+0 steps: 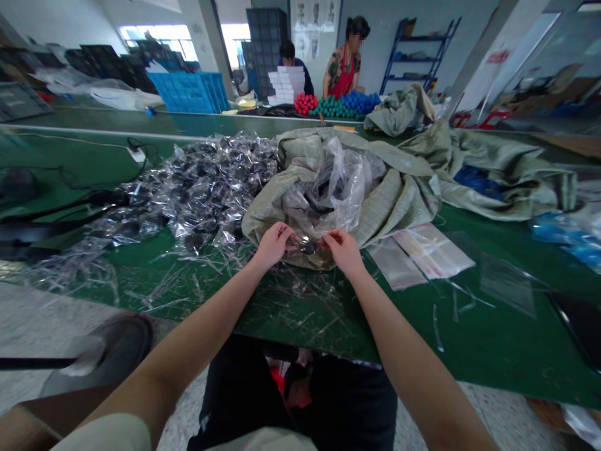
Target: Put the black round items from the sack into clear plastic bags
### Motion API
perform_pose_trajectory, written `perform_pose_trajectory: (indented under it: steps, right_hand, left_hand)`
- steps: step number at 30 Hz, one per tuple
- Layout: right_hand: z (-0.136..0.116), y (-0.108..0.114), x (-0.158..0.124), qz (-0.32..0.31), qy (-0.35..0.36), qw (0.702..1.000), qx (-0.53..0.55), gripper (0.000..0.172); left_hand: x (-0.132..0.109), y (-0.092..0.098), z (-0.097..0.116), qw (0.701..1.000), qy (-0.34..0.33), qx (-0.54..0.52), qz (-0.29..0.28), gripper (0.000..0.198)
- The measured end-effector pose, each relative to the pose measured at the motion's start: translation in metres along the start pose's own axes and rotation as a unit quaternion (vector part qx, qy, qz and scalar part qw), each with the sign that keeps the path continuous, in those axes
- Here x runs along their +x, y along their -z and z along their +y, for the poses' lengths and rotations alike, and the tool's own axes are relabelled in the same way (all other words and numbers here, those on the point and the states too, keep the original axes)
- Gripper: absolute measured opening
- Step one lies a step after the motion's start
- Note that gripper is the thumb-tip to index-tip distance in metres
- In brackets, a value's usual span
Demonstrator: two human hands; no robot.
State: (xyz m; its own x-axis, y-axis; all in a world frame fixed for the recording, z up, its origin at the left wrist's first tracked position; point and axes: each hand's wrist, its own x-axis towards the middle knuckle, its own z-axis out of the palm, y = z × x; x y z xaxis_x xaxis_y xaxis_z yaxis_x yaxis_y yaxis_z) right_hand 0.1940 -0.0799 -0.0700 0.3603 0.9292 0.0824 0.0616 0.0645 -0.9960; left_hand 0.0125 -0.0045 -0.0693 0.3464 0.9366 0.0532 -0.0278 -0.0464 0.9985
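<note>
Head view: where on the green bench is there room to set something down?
The green bench lies openest right of the right hand, below the flat clear bags. Crowded: bagged dark items and the woven sack beyond the left hand; plastic scraps litter the near edge.

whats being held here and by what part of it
The left hand and right hand seem to pinch a clear plastic bag by its edge between their fingertips, at the rim of the woven sack.
</note>
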Motion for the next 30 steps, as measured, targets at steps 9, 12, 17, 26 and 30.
perform_pose_trajectory:
  steps: [9,12,17,26,30]
  right_hand:
    - [-0.003,0.002,-0.003,-0.026,-0.096,0.993,0.069,0.013]
    - [-0.005,0.003,-0.006,-0.066,-0.099,0.992,0.029,0.013]
    - [-0.004,0.001,-0.008,-0.082,-0.071,0.994,-0.031,0.010]
    - [-0.003,0.006,-0.003,-0.109,-0.071,0.989,-0.072,0.014]
    - [-0.006,0.012,-0.001,-0.113,-0.089,0.988,-0.057,0.011]
  left_hand:
    - [0.004,-0.001,-0.009,0.998,0.048,-0.043,0.023,0.012]
    - [0.004,-0.001,-0.009,0.997,0.044,-0.046,0.033,0.013]
    - [0.003,-0.003,-0.007,0.998,0.033,-0.047,0.034,0.013]
    - [-0.003,-0.008,0.000,0.999,0.020,-0.011,0.041,0.013]
    - [-0.006,-0.012,0.001,0.999,0.024,-0.015,0.019,0.012]
